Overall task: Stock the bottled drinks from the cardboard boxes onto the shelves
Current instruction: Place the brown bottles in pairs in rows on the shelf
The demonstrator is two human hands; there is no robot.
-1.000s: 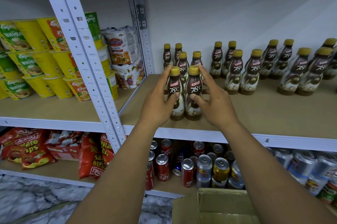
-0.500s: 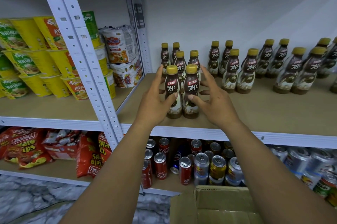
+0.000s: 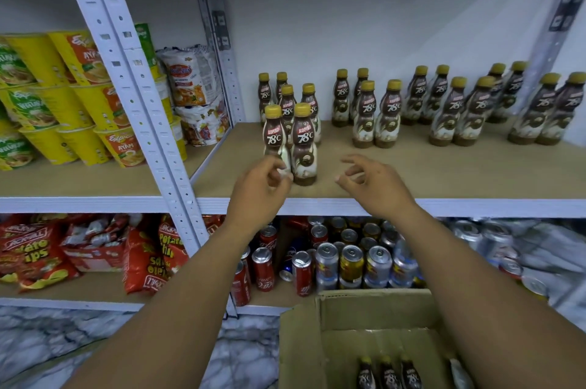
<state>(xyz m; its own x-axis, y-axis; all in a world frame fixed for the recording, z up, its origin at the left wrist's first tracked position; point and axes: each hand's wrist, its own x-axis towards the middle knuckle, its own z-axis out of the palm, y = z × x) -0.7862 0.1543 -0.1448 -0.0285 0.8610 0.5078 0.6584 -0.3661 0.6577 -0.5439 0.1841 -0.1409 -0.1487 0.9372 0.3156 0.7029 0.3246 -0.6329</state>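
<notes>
On the shelf [image 3: 444,173], paired bottles [image 3: 303,147], hands [image 3: 260,189] [image 3: 375,187] loosely curled before them, empty, cans [image 3: 352,265] below

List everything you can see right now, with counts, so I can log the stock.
Shelf bottles: eighteen, brown with gold caps, upright on the upper right shelf.
Boxed bottles: at least three, same kind, in the box.
Cardboard box: one, brown, open, bottom right.
Shelving: white metal uprights, tan boards.
Cup noodles: many, yellow and green, stacked upper left.
Noodle packs: several, mostly white, behind the cups.
Chip bags: several, red, lower left.
Cans: many, red, silver and gold, lower right.
Left hand: loosely curled, holding nothing, by the front bottles.
Right hand: empty, over the shelf edge.
</notes>
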